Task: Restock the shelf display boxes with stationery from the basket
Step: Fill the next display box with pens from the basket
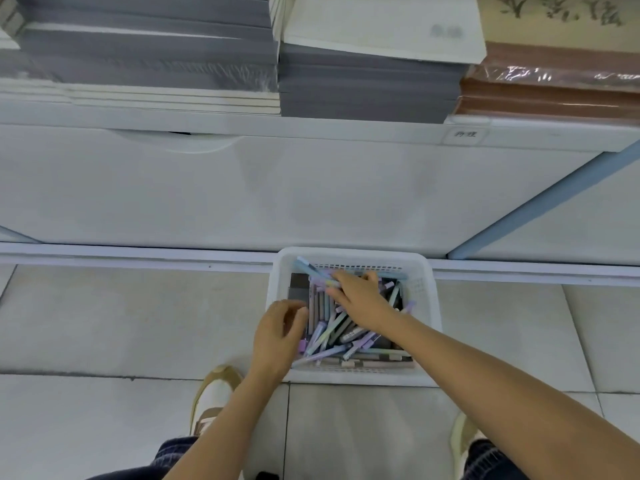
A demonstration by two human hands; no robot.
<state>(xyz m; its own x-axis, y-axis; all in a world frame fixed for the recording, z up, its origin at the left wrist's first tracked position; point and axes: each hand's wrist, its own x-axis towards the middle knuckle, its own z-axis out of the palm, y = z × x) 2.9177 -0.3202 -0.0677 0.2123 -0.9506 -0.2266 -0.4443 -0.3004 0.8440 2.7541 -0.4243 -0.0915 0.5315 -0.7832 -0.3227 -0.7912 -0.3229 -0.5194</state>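
A white plastic basket [353, 255] stands on the floor against the base of the shelf unit. It holds several pastel pens [327, 336] in purple, blue and green, lying loose. My right hand [360, 299] reaches into the basket from the right, its fingers curled around a few pens near the far left corner. My left hand [277, 336] is at the basket's left rim, fingers curled over the edge. No display boxes are in view.
Above the basket is the white shelf front [277, 188] with a small label [465, 134]. On the shelf lie stacks of grey notebooks [363, 88], white pads [381, 26] and brown wrapped paper [554, 84]. My two shoes [214, 393] stand on the tiled floor.
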